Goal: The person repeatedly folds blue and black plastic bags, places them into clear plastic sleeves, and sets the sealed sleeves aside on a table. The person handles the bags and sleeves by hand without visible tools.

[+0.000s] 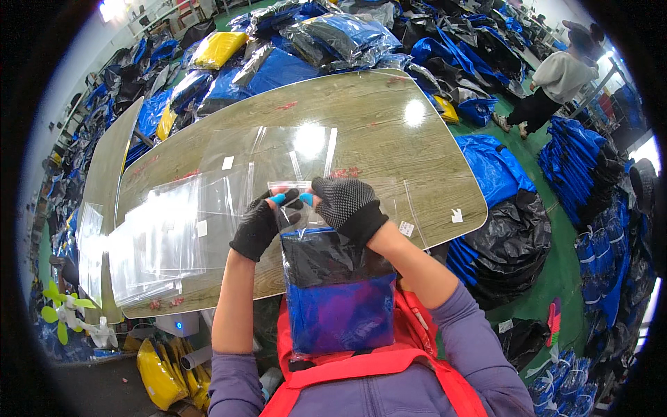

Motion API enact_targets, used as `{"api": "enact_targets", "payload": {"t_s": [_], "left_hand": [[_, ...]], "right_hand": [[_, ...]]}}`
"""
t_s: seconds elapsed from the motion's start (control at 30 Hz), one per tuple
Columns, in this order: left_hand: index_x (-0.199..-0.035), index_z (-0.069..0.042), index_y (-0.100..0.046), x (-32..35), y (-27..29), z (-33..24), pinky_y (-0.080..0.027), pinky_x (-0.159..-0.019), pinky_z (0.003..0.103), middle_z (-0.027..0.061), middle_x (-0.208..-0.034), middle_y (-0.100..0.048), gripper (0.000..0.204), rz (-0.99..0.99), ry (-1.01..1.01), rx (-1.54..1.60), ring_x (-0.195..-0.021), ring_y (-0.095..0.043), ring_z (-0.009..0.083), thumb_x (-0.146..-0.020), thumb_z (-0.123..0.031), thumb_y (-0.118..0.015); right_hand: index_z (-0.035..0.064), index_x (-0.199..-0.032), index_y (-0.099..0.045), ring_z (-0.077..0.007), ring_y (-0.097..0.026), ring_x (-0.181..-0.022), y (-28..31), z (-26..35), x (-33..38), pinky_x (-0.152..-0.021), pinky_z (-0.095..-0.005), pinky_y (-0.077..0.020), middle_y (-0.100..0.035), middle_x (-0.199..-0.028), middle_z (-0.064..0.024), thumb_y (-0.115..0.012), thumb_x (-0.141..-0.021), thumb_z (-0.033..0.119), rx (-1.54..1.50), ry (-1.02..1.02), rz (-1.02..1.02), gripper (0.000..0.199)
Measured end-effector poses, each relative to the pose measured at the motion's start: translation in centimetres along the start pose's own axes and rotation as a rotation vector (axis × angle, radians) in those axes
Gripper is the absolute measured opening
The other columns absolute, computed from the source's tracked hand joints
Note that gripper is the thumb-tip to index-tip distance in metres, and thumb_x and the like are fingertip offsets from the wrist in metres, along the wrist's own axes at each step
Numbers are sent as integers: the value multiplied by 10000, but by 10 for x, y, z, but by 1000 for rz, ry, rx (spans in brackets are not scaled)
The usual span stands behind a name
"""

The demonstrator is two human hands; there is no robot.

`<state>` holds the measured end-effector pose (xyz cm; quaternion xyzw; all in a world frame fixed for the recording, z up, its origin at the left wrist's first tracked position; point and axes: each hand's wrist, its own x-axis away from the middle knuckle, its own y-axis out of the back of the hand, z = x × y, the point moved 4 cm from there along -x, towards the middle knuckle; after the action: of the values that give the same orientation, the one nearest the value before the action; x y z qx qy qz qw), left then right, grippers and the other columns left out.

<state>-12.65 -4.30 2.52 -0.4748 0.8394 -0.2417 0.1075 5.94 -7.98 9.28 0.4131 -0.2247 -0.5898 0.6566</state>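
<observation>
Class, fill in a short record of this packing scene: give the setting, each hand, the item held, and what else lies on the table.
Setting: wood-grain table, with bagged blue and black goods heaped around it
Left hand: black glove, fingers pinching the bag's top edge
Right hand: black knit glove, gripping the same edge
Item held: clear plastic bag with folded blue and black fabric inside, hanging upright
On table: stack of empty clear plastic bags
Other person: stands far right
</observation>
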Motion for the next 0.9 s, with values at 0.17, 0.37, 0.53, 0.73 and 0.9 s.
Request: {"api": "enact_targets", "payload": {"t_s": [0.17,0.37,0.53,0.73,0.9], "left_hand": [[-1230,26,-566,6,-5,-9,-531,-862,333,111,-1100,-652,429,-148,127,-269,-989,-640,188,-937,-287,-590],[-1272,-2,-554,8,-13,-22,-510,-898,320,126,-1106,-658,440,-32,26,-654,-1013,-638,187,-940,-288,-594],[-1296,47,-508,13,-4,-22,-516,-912,369,174,-1167,-640,547,-61,11,-187,-1058,-634,267,-916,-336,-596],[-1189,-6,-604,6,14,-37,-468,-559,237,135,-1068,-687,363,-162,145,-661,-666,-578,87,-943,-268,-555],[-1255,13,-549,6,3,-47,-442,-515,204,151,-1075,-683,534,-31,264,-358,-590,-566,73,-900,-383,-600]], "right_hand": [[70,-857,-678,-319,-640,-880,-2,14,-32,-714,-428,-527,-642,-884,-139,-574,-824,159,29,422,-57,141],[78,-864,-683,-286,-660,-834,-31,-6,-53,-706,-406,-531,-656,-834,-130,-609,-806,246,283,422,45,193],[101,-907,-642,-241,-618,-729,138,-51,-48,-682,-370,-502,-636,-796,-94,-559,-865,209,201,-233,-512,142],[66,-1015,-597,-167,-569,-522,143,-159,23,-460,-281,-429,-604,-788,-67,-574,-920,241,-636,-683,-526,201],[93,-1206,-631,-141,-633,-639,19,-157,49,-504,-250,-448,-659,-997,-63,-630,-900,365,-1010,-661,190,409]]}}
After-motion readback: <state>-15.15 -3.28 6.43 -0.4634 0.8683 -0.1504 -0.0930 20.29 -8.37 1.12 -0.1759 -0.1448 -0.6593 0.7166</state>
